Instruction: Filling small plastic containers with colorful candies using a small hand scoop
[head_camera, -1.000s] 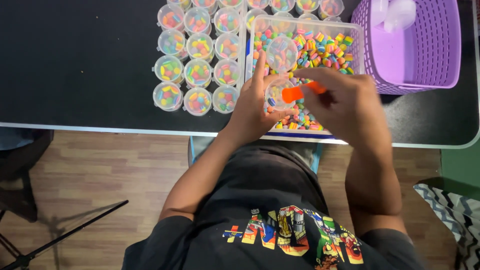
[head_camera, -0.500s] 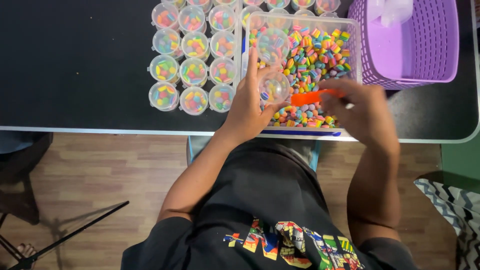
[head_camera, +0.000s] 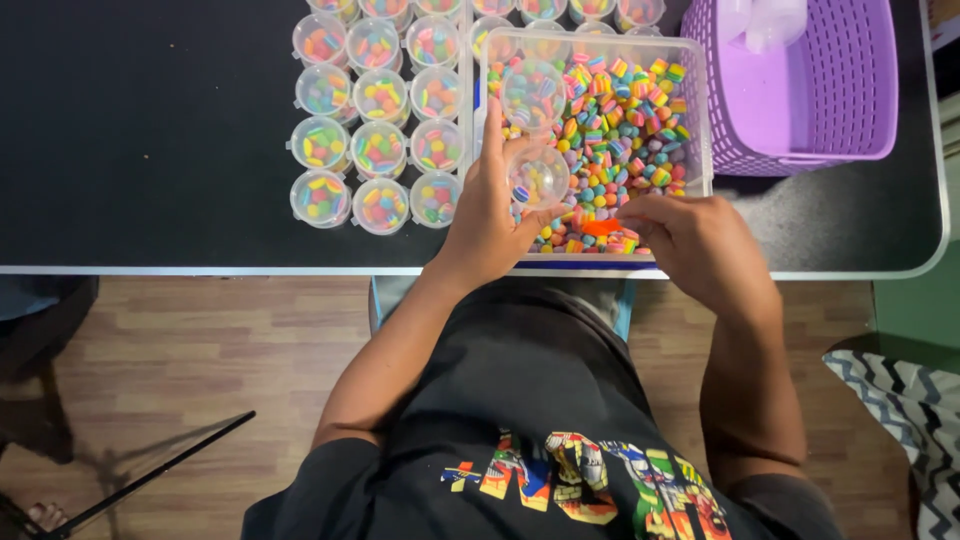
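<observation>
My left hand (head_camera: 487, 215) holds a small clear round cup (head_camera: 538, 178) with a few colourful pieces in it, over the near edge of a clear rectangular tub (head_camera: 697, 110) full of striped multicoloured candies (head_camera: 620, 110). My right hand (head_camera: 700, 245) grips an orange scoop (head_camera: 600, 227) low among the candies at the tub's near side. Another clear cup (head_camera: 532, 92) lies inside the tub.
Several filled lidded cups (head_camera: 378, 150) stand in rows left of the tub on the black table (head_camera: 140, 130). A purple slatted basket (head_camera: 830, 90) holding white items sits at the right. Wood floor and a patterned cloth (head_camera: 910, 400) lie below the table edge.
The right hand has dropped the orange scoop down into the candies at the tub's near edge. The left hand still holds the cup, shifted slightly.
</observation>
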